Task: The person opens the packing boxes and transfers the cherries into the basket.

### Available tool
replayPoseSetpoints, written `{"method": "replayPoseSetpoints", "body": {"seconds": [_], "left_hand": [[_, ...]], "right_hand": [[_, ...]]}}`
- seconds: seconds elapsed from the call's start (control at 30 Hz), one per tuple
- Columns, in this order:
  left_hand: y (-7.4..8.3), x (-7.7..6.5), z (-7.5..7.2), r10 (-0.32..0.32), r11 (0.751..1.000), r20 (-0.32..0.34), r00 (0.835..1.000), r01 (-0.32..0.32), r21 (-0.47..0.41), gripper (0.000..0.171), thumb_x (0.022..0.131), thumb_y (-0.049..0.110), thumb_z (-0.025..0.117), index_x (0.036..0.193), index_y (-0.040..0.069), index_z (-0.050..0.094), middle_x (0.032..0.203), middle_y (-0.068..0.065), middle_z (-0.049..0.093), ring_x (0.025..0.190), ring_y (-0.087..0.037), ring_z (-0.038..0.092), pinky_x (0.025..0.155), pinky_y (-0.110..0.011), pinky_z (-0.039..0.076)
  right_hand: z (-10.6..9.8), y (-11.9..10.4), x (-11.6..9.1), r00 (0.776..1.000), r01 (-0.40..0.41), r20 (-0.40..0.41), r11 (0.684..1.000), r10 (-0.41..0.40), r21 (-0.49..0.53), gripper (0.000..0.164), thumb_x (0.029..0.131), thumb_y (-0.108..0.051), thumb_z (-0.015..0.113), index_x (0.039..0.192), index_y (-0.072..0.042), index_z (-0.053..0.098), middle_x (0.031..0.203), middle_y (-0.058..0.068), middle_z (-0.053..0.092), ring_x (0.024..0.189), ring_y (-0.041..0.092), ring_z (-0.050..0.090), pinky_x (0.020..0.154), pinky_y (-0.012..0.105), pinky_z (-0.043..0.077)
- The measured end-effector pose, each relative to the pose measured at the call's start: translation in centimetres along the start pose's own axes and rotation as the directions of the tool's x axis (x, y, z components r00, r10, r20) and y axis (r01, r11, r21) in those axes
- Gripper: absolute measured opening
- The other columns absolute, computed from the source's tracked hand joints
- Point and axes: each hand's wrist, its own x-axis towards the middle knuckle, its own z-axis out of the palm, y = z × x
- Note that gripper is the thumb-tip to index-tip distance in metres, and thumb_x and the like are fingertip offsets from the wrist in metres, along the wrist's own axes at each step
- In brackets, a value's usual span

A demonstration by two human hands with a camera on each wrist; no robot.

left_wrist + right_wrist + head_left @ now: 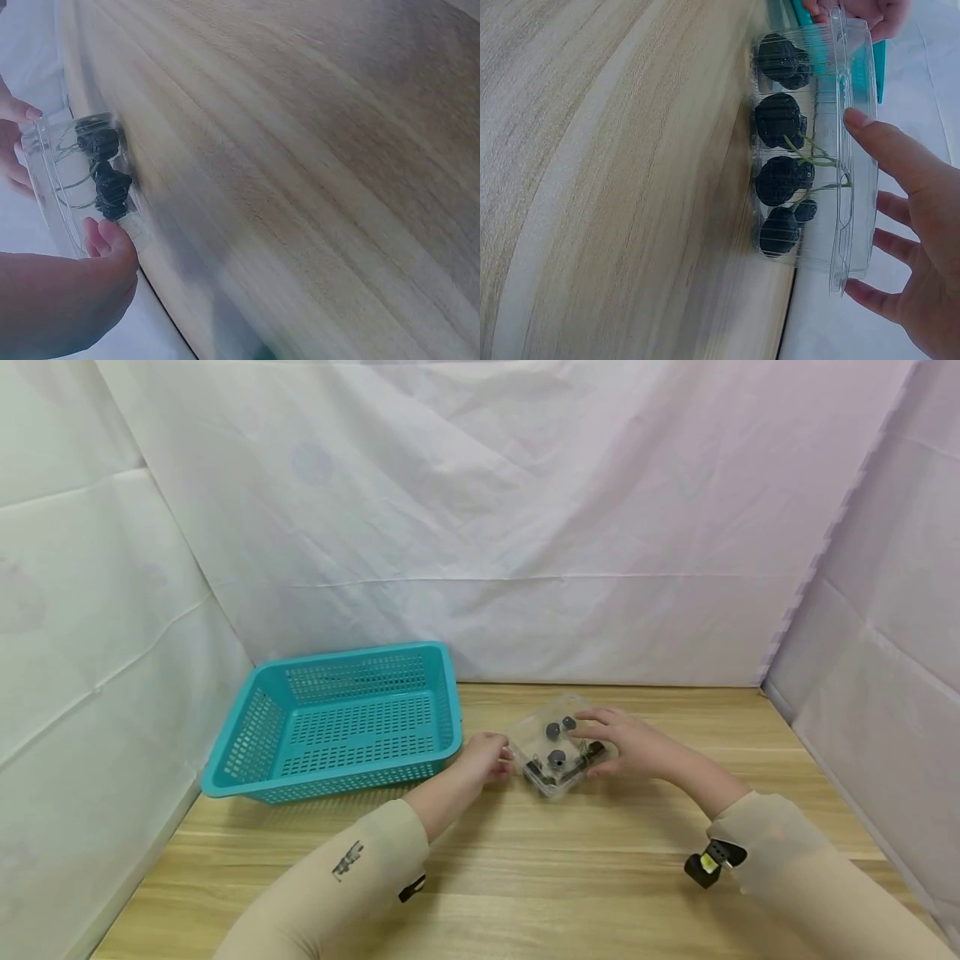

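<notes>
A clear plastic clamshell box (536, 727) rests on the table at an angle between the two hands. Several dark, rounded pieces (778, 180) sit in its bottom, with thin green stems among them; their kind does not show. At the box's left corner, the left hand (480, 758) has its fingers curled, thumb and fingertips pinching the edge in the left wrist view. The right hand (633, 745) spreads over the right side of the lid (862, 150). Its fingers are apart and nearly straight, with the thumb tip at the lid's rim in the right wrist view.
A turquoise perforated basket (255, 693) stands on the left of the wooden table (525, 877), close to the left forearm. White cloth (510, 510) hangs behind the table, with more along both sides. Small black devices (703, 870) are strapped at the wrists.
</notes>
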Motion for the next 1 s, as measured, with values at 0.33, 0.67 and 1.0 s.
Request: {"method": "replayPoseSetpoints", "body": {"seconds": [0.33, 0.67, 1.0], "left_hand": [[-0.07, -0.08, 0.04, 0.04, 0.995, -0.006, 0.999, -0.041, -0.088, 0.048, 0.096, 0.006, 0.043, 0.141, -0.009, 0.037, 0.098, -0.016, 0.059, 0.073, -0.018, 0.06, 0.084, -0.037, 0.053], [0.01, 0.13, 0.36, 0.015, 0.981, -0.044, 0.999, -0.023, -0.191, 0.042, 0.095, 0.005, 0.044, 0.135, -0.009, 0.043, 0.11, -0.02, 0.057, 0.084, -0.023, 0.062, 0.088, -0.038, 0.053], [-0.08, 0.35, 0.47, 0.032, 0.972, -0.073, 0.997, -0.048, -0.229, 0.046, 0.093, 0.003, 0.044, 0.137, -0.008, 0.042, 0.118, -0.021, 0.057, 0.08, -0.022, 0.061, 0.087, -0.037, 0.052]], "right_hand": [[-0.28, -0.41, 0.02, 1.0, -0.007, 0.008, 1.0, 0.007, -0.002, 0.065, 0.08, -0.034, 0.081, 0.137, -0.013, 0.058, 0.144, 0.019, 0.045, 0.13, 0.042, 0.039, 0.101, 0.062, 0.034], [-0.29, -0.6, 0.16, 1.0, -0.015, 0.002, 1.0, 0.015, -0.021, 0.062, 0.082, -0.034, 0.079, 0.137, -0.011, 0.058, 0.141, 0.019, 0.047, 0.128, 0.041, 0.04, 0.101, 0.06, 0.036], [0.44, -0.21, 0.38, 0.998, -0.018, -0.053, 0.999, 0.016, -0.044, 0.058, 0.081, -0.034, 0.08, 0.131, -0.01, 0.063, 0.134, 0.018, 0.052, 0.123, 0.04, 0.045, 0.098, 0.058, 0.039]]}}
